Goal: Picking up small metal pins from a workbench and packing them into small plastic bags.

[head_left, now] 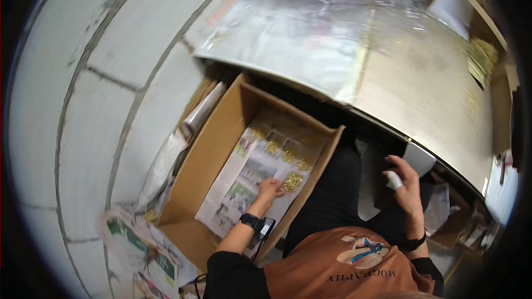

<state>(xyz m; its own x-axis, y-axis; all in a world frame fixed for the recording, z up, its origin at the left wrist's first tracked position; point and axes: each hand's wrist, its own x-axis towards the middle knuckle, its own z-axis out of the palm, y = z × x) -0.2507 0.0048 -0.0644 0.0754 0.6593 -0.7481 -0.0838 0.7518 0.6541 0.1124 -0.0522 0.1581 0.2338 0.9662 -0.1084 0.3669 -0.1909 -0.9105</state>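
My left hand (270, 190) reaches down into a cardboard box (191, 180), its fingertips closed at the edge of a small bunch of gold-coloured pieces (292, 182). Several similar gold bunches (272, 147) lie in a row along the far and right part of the box floor, on a sheet of printed newspaper (244, 180). Over my lap on the right, my right hand (408, 187) hovers with fingers curved and apart, holding nothing visible. A white wrap (394, 180) covers one of its fingers.
Beyond the box stands a table (421, 88) partly covered with clear plastic sheeting (293, 39). A larger gold bundle (482, 61) sits at its right edge. Plastic bags (144, 243) lie left of the box, beside a pale block wall (149, 39). Another carton (451, 227) is under the table.
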